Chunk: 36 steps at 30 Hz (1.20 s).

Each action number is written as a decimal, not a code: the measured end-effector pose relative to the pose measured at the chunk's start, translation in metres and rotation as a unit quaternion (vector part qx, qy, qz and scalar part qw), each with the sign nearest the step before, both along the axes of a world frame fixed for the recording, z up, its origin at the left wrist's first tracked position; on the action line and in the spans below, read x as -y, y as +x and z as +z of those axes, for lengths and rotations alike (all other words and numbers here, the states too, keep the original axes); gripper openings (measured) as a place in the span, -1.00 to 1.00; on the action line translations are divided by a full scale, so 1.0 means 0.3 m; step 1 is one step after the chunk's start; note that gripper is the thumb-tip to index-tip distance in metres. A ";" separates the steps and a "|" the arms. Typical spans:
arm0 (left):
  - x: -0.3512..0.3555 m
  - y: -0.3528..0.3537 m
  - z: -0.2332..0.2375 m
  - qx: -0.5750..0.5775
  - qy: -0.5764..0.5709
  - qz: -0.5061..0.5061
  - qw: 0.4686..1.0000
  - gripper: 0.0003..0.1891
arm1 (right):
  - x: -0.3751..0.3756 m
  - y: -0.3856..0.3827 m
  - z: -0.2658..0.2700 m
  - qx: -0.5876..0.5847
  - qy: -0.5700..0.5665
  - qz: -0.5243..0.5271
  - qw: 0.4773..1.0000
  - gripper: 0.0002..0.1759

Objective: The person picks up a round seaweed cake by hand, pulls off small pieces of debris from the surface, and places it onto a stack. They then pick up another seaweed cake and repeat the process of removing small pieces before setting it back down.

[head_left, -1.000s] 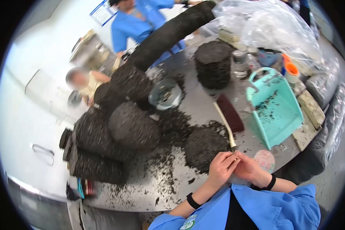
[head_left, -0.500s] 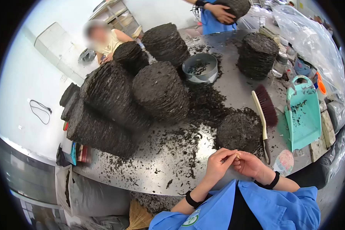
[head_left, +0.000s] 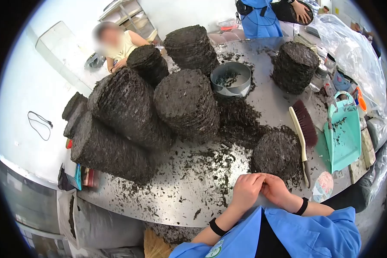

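My left hand [head_left: 246,190] and my right hand [head_left: 276,189] meet at the fingertips close to my body, at the table's near edge. Both have curled, closed fingers. Whatever lies between the fingertips is hidden now. Just beyond them is a dark, round, flaky disc [head_left: 276,154] like dried seaweed, on the table among loose dark flakes. To its right lies a brush [head_left: 304,124] with dark bristles and a pale handle.
Tall stacks of dark round sheets [head_left: 187,103] crowd the left and middle of the metal table [head_left: 189,189]. A metal ring [head_left: 231,88] stands behind a flake heap. At right are a teal dustpan [head_left: 343,142] and a jar [head_left: 318,79]. Two people are across the table.
My fingertips have come closer together, covering a small pale yellowish thing that showed between them. The person at the back has moved right with a dark round object. My view has shifted slightly.
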<state>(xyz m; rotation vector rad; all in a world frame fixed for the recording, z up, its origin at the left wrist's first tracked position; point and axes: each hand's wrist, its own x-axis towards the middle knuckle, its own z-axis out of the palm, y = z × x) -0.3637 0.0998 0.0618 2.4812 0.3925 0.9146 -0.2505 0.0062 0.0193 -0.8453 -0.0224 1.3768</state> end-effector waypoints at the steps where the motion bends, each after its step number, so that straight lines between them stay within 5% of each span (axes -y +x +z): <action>1: -0.005 -0.002 0.009 -0.021 0.031 0.006 0.999 -0.78 | -0.001 -0.002 -0.003 0.013 -0.004 0.003 1.000 -0.66; 10: 0.080 -0.009 -0.048 -0.131 0.161 -0.038 0.977 -0.83 | 0.053 0.019 -0.008 -0.158 0.030 0.050 0.986 -0.54; 14: 0.107 0.006 0.006 -0.141 0.211 -0.048 0.966 -0.85 | 0.063 -0.011 0.072 -0.091 -0.061 -0.005 0.994 -0.48; 22: 0.159 0.024 0.081 -0.093 0.015 -0.060 0.994 -0.92 | 0.125 -0.010 -0.056 -0.142 0.131 0.000 0.981 -0.51; 26: 0.131 0.020 0.097 -0.054 -0.085 -0.094 0.990 -0.89 | 0.161 0.043 0.080 -0.155 0.129 0.075 0.976 -0.35; 36: 0.069 0.050 0.067 -0.076 0.023 -0.125 0.989 -0.91 | 0.091 0.100 0.087 -0.138 0.046 0.123 0.982 -0.16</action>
